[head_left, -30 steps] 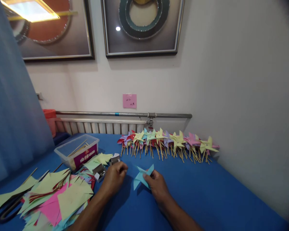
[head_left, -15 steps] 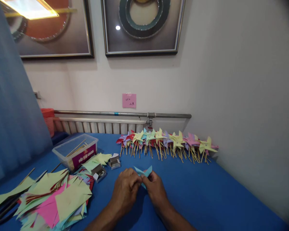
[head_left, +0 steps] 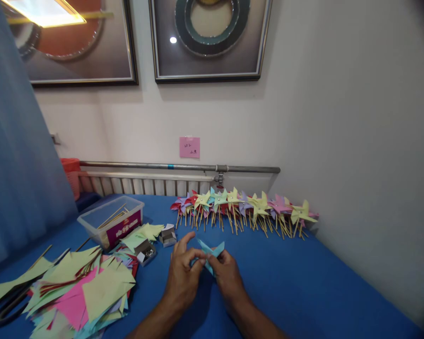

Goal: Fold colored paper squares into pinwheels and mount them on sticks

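Note:
A light blue paper pinwheel (head_left: 212, 251), its corners folded inward, is gripped between the thumb and fingers of my right hand (head_left: 229, 278). At its left side, my left hand (head_left: 183, 273) pinches with thumb and index fingertip against the folded middle; what lies between those tips is too small to make out. The other left fingers are lifted apart. No stick shows on this pinwheel. To the left of my hands are a small open box of metal pins (head_left: 146, 253) and another small open box (head_left: 168, 237).
A pile of cut paper sheets (head_left: 106, 287) and black scissors (head_left: 7, 301) lie at the left. Behind them stands a clear plastic tub (head_left: 129, 207) with wooden sticks. Several finished pinwheels (head_left: 257, 207) line the back of the blue table (head_left: 304, 292), near the wall.
My left hand has opened somewhat: its upper fingers have lifted off while thumb and index stay at the paper. My right hand keeps its hold on the blue pinwheel.

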Available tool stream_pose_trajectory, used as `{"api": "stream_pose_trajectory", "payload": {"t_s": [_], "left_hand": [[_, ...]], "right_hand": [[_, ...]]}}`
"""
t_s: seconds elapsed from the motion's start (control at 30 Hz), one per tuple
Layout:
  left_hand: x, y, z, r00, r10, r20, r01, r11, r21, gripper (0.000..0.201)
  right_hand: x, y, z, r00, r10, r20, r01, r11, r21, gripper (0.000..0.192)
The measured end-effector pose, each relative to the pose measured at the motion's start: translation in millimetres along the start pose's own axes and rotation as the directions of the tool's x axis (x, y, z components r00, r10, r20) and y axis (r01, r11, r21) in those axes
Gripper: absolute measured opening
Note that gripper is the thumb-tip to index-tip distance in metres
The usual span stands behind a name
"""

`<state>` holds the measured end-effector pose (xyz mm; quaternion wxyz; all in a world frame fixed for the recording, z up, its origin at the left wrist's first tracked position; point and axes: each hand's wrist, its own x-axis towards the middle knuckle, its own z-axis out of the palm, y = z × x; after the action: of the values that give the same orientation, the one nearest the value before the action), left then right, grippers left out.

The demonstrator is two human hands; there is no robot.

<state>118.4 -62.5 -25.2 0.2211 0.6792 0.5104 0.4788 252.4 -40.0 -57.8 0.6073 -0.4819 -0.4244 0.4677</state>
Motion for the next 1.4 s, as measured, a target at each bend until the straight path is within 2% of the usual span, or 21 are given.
{"api": "stream_pose_trajectory", "payload": {"t_s": [0.17, 0.37, 0.6, 0.97, 1.4], "left_hand": [[5, 0, 0.2, 0.984, -0.172, 0.053, 0.178, 0.975, -0.135, 0.015], [6, -6, 6.8, 0.985, -0.166, 0.047, 0.172, 0.930, -0.325, 0.013], [8, -8, 7.5, 0.983, -0.177, 0.044, 0.181, 0.916, -0.357, 0.014], [11, -13, 8.2, 0.981, -0.182, 0.067, 0.193, 0.882, -0.430, 0.014], [12, -12, 4.9, 0.978, -0.205, 0.050, 0.208, 0.898, -0.387, 0.013]], "right_hand": [[1, 1, -1, 0.999, 0.039, -0.008, -0.039, 0.999, 0.029, 0.032], [-4, -1, 4, 0.999, -0.011, 0.038, 0.008, 0.997, 0.078, 0.032], [-6, -1, 5, 0.999, 0.022, 0.043, -0.028, 0.991, 0.133, 0.037], [-7, -1, 3, 0.994, 0.074, 0.085, -0.089, 0.977, 0.196, 0.036], [-7, 0, 3, 0.994, 0.042, 0.099, -0.056, 0.988, 0.147, 0.040]]}}
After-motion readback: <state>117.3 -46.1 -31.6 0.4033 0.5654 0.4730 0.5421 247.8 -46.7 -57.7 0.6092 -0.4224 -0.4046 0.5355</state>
